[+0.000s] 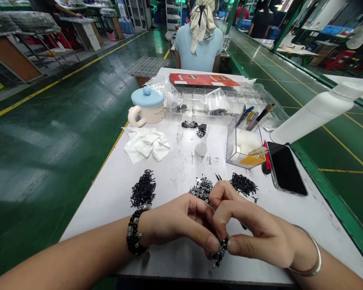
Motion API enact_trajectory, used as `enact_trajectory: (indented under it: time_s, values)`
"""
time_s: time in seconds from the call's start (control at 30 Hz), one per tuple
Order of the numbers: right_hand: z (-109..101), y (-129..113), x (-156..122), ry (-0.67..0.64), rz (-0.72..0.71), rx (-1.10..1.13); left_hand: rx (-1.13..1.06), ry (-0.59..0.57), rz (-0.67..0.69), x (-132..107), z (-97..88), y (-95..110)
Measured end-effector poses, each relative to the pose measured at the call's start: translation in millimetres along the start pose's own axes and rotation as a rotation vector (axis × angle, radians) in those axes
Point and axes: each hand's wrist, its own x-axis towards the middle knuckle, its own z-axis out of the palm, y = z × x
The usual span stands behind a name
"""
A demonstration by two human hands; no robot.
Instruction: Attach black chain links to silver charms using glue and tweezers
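Near the table's front edge, my left hand (189, 225) pinches a cluster of small black and silver parts (219, 254) between thumb and fingers. From the other side my right hand (248, 229) closes thumb and fingertips on the same cluster's upper end. Just beyond the hands lies a pile of silver and black small parts (202, 187), partly hidden by them. A pile of black hook-shaped pieces (143, 188) rests to the left, and another black pile (243, 184) to the right. The dark tips of a slim tool (218, 176) show behind my right hand.
A lidded mug (151, 110) and crumpled tissue (147, 144) sit at the left. On the right stand a clear pen box (245, 145), a phone (288, 169) and a tilted-looking white bottle (317, 114). Clear trays (196, 100) lie behind; a person (199, 46) sits beyond.
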Motion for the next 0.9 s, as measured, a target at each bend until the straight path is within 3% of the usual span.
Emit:
enact_trajectory:
  time_s: [0.2, 0.33, 0.6, 0.9]
  values:
    - [-1.2, 6.2, 0.5, 0.024, -0.045, -0.085, -0.037, -0.028, -0.083, 2.5, -1.3, -2.2]
    - [-0.4, 8.7, 1.3, 0.013, -0.047, -0.025, -0.060, -0.062, -0.110, 3.5, -0.6, -3.3]
    - [3.0, 13.5, 2.3, 0.041, -0.011, 0.116, -0.030, -0.042, -0.020, -0.3, -2.7, -0.7]
    - [3.8, 13.4, -0.1, 0.015, 0.030, 0.167, -0.011, 0.014, -0.008, -3.5, 1.7, 1.8]
